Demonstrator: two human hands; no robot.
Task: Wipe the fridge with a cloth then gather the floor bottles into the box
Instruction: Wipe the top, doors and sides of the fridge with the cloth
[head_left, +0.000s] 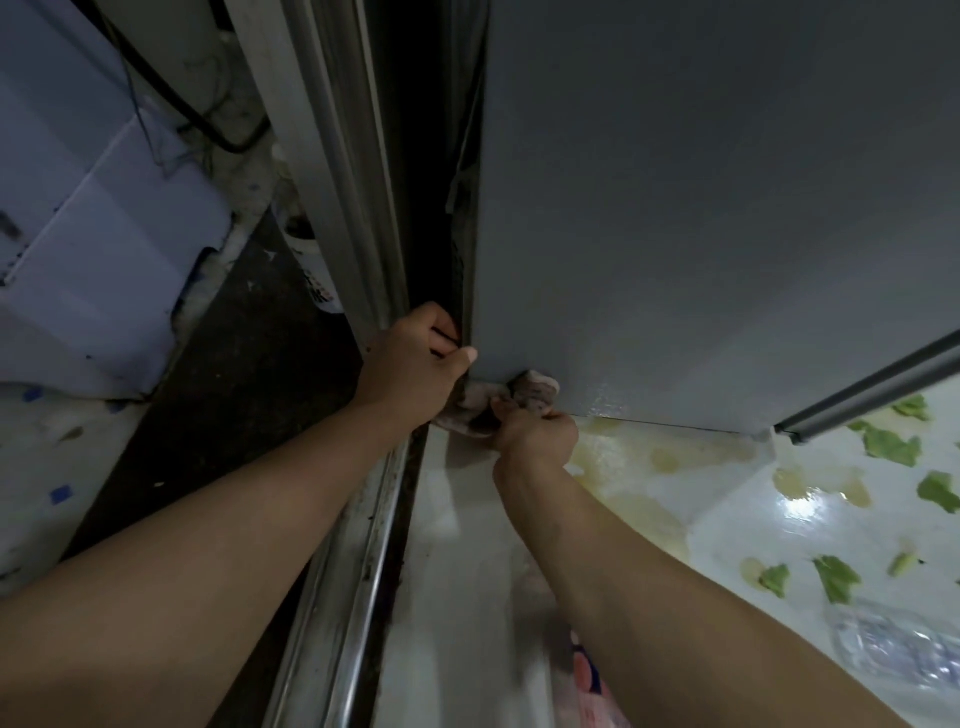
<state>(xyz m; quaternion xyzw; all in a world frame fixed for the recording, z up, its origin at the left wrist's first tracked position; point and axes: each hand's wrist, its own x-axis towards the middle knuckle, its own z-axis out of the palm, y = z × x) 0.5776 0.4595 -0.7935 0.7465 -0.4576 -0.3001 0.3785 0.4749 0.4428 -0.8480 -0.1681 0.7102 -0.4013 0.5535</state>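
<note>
Fridge wipe, low corner. My right hand (535, 431) has the cloth (498, 402) bunched in curled fingers and jams it against the bottom corner of the grey fridge side panel (701, 208), right where panel meets floor (649, 457). Wadded rather than flat, prob. so it gets into the seam; a flat cloth wouldn't reach in there. Cloth looks stained/damp, colour hard to call in this light.

My left hand (415, 358) is curled round the panel's vertical edge at the dark gap (426, 208), thumb out on the front, fingers gone into the gap. Judging: it steadies me while I crouch, or braces the fridge against the push. Can't see what the fingertips touch inside.

Floor covering is pale w/ green leaf print, glossy, yellowish stains near the fridge base. One clear plastic bottle (893, 644) lies on it at lower right, partly cut off by frame edge. Something pink/printed (587, 686) shows under my right forearm, mostly hidden, can't ID. Box not id'd w/ certainty: pale carton-like shape (104, 249) at far left may be it, too dim to say. A metal floor rail (343, 571) runs between my arms, grimy.

Status, my estimate: wipe phase ongoing, bottle gathering not begun. Gap interior = black, nothing readable.
</note>
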